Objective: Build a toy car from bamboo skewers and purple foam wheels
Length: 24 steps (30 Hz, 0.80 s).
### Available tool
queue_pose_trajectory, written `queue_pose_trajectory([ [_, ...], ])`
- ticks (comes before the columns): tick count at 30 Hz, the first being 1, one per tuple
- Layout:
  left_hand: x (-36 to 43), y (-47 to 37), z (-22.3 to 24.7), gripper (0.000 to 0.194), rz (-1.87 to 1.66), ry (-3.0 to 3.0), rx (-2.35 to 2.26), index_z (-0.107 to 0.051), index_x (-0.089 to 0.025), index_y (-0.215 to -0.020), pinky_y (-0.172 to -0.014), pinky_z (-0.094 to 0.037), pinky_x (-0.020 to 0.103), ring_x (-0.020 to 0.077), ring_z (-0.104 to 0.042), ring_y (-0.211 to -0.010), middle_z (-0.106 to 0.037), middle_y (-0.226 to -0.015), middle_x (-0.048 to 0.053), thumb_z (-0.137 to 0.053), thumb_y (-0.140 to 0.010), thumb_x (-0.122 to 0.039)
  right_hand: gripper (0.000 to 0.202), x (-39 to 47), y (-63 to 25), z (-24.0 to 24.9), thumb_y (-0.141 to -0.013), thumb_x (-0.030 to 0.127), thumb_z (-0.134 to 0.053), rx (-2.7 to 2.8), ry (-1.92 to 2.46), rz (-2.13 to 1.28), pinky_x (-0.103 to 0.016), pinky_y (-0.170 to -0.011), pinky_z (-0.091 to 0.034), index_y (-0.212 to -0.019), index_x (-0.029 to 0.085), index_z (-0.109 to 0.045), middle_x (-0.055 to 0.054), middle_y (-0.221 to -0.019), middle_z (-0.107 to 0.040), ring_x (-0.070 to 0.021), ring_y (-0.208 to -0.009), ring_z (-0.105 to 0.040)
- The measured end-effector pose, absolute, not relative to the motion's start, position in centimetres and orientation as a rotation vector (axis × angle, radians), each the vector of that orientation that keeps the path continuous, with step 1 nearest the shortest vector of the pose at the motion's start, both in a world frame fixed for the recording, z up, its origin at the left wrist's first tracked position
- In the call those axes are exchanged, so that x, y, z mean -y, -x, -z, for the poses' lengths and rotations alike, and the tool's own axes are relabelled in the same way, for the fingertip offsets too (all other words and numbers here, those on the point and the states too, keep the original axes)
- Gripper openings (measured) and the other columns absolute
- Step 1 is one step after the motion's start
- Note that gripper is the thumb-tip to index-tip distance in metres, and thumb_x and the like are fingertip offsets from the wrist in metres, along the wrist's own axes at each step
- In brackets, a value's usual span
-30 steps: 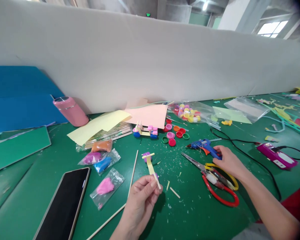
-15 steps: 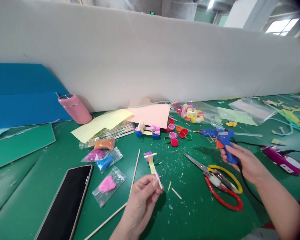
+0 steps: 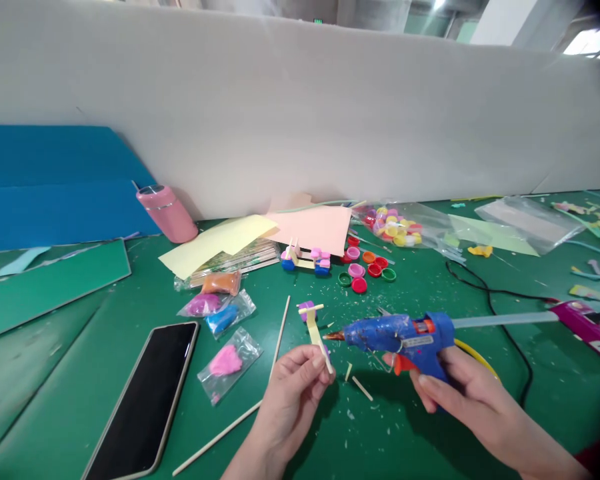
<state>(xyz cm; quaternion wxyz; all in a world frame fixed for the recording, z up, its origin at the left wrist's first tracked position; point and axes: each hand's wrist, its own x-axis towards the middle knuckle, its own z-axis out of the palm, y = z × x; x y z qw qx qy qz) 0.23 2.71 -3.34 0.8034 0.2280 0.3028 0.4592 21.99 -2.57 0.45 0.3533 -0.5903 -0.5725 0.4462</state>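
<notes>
Gripping the glue gun [image 3: 387,331], the right hand [image 3: 473,393] points its nozzle [image 3: 335,336] leftward, just beside the pale frame [image 3: 314,328] slanting forward from the left hand [image 3: 297,393] pinching it.

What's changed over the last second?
The right hand has lifted the blue hot-glue gun off the table and brought it left and closer, its nozzle now beside the small yellow frame. The left hand still pinches that frame; the smartphone and pink bottle stayed put.
</notes>
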Motion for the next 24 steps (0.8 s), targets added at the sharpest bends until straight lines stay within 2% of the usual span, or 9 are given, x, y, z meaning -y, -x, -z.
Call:
queue_pose_trajectory([
  [4, -2.72, -0.19, 3.38, 0.014, -0.98, -0.473, -0.633, -0.063, -0.012, -0.059, -0.054, -0.032, 0.021, 0.0091, -0.042, -0.051, -0.049, -0.045, -0.002, -0.066, -0.071, -0.019, 0.03, 3.05, -21.21, -0.58, -0.081, 0.048, -0.05, 1.448, 1.596, -1.052, -0.029, -0.053, -0.045, -0.068, 0.022, -0.056, -0.003, -0.061, -0.055, -0.0174, -0.056, -0.053],
  [9, -2.78, -0.21, 3.55, 0.014, -0.976, -0.458, -0.63, -0.063, -0.012, -0.059, -0.054, -0.032, 0.021, 0.0083, -0.041, -0.05, -0.051, -0.046, -0.002, -0.066, -0.072, -0.018, 0.029, 3.45, -20.89, -0.34, -0.079, 0.05, -0.051, 1.37, 1.631, -1.04, -0.027, -0.048, -0.046, -0.083, 0.023, -0.06, -0.003, -0.064, -0.055, -0.0172, -0.054, -0.05],
  [13, -2.73, -0.21, 3.56, 0.013, -0.975, -0.457, -0.63, -0.063, -0.012, -0.06, -0.055, -0.032, 0.021, 0.0085, -0.041, -0.05, -0.051, -0.046, -0.002, -0.066, -0.071, -0.018, 0.026, 3.38, -21.19, -0.36, -0.078, 0.047, -0.055, 1.414, 1.609, -1.057, -0.026, -0.046, -0.047, -0.082, 0.023, -0.063, -0.003, -0.062, -0.056, -0.0165, -0.052, -0.05],
  [17, -2.59, -0.18, 3.44, 0.013, -0.974, -0.459, -0.635, -0.063, -0.012, -0.06, -0.056, -0.033, 0.021, 0.0085, -0.041, -0.05, -0.05, -0.045, -0.002, -0.066, -0.072, -0.018, 0.029, 3.18, -21.69, -0.48, -0.075, 0.044, -0.058, 1.495, 1.61, -1.054, -0.026, -0.045, -0.049, -0.094, 0.023, -0.064, -0.004, -0.063, -0.06, -0.0181, -0.053, -0.053],
  [24, -2.63, -0.25, 3.37, 0.013, -0.973, -0.464, -0.638, -0.063, -0.012, -0.06, -0.053, -0.031, 0.021, 0.0077, -0.039, -0.048, -0.05, -0.047, -0.002, -0.067, -0.071, -0.018, 0.026, 3.41, -21.82, -0.11, -0.074, 0.044, -0.059, 1.516, 1.62, -1.036, -0.026, -0.043, -0.048, -0.091, 0.024, -0.066, -0.004, -0.06, -0.061, -0.0189, -0.052, -0.054],
])
